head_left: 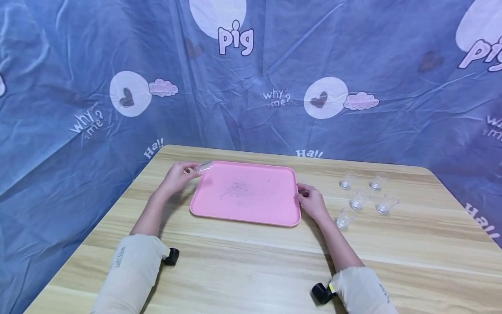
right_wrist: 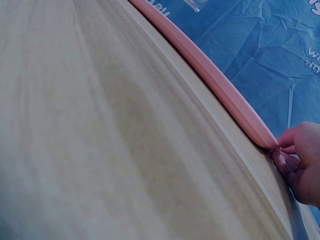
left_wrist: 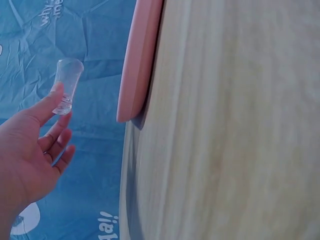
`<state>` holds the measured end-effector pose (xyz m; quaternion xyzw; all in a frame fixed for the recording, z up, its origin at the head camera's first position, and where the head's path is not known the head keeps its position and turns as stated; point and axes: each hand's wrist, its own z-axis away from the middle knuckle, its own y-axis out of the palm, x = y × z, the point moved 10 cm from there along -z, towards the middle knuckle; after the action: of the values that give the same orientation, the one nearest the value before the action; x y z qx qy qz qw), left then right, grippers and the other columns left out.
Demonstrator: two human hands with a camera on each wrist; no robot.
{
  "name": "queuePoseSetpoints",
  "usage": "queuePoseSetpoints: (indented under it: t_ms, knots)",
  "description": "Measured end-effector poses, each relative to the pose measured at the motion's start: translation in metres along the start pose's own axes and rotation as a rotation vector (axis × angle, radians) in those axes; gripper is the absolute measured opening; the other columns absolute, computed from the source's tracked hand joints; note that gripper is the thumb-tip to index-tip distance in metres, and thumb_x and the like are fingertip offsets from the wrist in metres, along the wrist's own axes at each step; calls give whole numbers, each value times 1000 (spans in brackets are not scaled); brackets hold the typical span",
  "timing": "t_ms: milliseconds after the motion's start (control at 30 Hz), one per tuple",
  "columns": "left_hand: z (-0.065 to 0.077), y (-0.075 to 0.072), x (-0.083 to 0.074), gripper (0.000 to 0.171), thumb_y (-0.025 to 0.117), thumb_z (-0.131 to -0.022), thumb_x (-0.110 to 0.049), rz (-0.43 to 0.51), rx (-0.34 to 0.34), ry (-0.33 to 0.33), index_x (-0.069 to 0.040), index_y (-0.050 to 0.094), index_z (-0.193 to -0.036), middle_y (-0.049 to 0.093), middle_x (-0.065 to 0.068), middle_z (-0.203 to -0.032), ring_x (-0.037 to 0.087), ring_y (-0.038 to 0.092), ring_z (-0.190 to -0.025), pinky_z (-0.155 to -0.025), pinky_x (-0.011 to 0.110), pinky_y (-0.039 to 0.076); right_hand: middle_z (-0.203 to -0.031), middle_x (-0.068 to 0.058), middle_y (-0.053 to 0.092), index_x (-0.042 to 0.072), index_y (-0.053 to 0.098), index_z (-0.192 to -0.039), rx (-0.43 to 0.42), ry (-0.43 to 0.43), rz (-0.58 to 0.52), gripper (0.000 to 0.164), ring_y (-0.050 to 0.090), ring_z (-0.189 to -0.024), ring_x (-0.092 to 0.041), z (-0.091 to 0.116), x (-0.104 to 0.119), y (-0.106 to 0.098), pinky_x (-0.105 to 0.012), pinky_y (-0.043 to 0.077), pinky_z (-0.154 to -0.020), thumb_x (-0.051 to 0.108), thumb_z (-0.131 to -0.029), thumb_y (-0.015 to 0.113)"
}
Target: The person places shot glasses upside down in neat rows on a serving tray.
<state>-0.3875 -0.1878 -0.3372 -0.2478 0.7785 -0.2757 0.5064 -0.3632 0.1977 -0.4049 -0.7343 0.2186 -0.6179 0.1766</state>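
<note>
Hands (head_left: pixel 177 176) (head_left: pixel 312 203) gripping cup (left_wrist: pixel 71 77), tray (head_left: pixel 266 203), backdrop (head_left: pixel 243 126) lettered "pig", "why me?", "Ha!!"

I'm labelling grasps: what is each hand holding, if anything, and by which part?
The left hand pinches a small, clear, flared cup near its base; the right hand pinches the rectangular pink tray by its right edge.

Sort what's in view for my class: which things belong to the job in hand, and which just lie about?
Job in hand:
clear cup, in the left hand
pink tray, held by the right hand

Lying about:
five other clear cups, untouched, possibly meant for it too
hanging backdrop
</note>
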Motion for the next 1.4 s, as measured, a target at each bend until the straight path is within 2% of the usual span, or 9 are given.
queuePoseSetpoints:
  t_ms: [100,233,333,467,600,900,1167,1400]
  knots:
    - [-2,2,-3,32,66,-84,-12,-15,-6,0,5,62,-110,62,21,-101,32,53,-87,-80,43,41,-105,-26,59,-10,52,-121,-3,-3,-10,39,56,-92,-31,0,1,0,-24,48,-68,-5,-82,54]
    - [-4,5,-4,36,65,-85,-14,-23,-7,-32,6,59,-114,60,20,-98,31,51,-88,-81,42,40,-106,-26,58,-10,52,-122,-1,-2,-11,39,56,-93,-31,0,1,1,-23,48,-68,-5,-83,54]
    - [-7,7,-2,43,66,-84,-15,30,-17,-76,9,54,-117,57,18,-95,28,50,-86,-76,36,42,-107,-26,58,-9,52,-122,0,5,-11,40,56,-93,-31,0,2,1,-25,48,-69,-4,-83,54]
    - [-10,9,0,41,68,-83,-16,75,-31,-115,9,54,-112,57,16,-93,25,49,-83,-74,32,41,-108,-26,57,-9,52,-122,-1,13,-11,39,56,-94,-31,0,2,0,-26,49,-69,-4,-83,54]
    - [-12,12,-4,36,68,-83,-15,44,-16,-94,7,58,-109,60,17,-96,27,50,-87,-74,34,41,-112,-26,56,-9,53,-122,-2,15,-4,39,55,-96,-31,-1,3,-1,-28,49,-71,-4,-84,54]
    - [-17,23,-17,26,67,-82,-11,-88,45,23,0,65,-106,62,17,-107,31,50,-96,-82,44,40,-111,-26,56,-8,52,-123,-5,16,2,40,55,-97,-31,-1,0,0,-30,49,-74,-3,-84,54]
    - [-18,26,-16,26,69,-80,-10,-116,58,19,-2,66,-105,61,16,-108,31,49,-97,-82,44,40,-110,-26,57,-9,52,-123,-6,9,6,40,55,-95,-31,0,1,0,-29,49,-72,-3,-83,54]
    - [-19,27,-14,29,68,-81,-11,-140,76,10,-2,66,-107,60,16,-107,31,48,-98,-82,44,40,-110,-26,56,-9,52,-122,-7,16,5,40,55,-96,-32,2,2,-1,-34,49,-76,-3,-83,54]
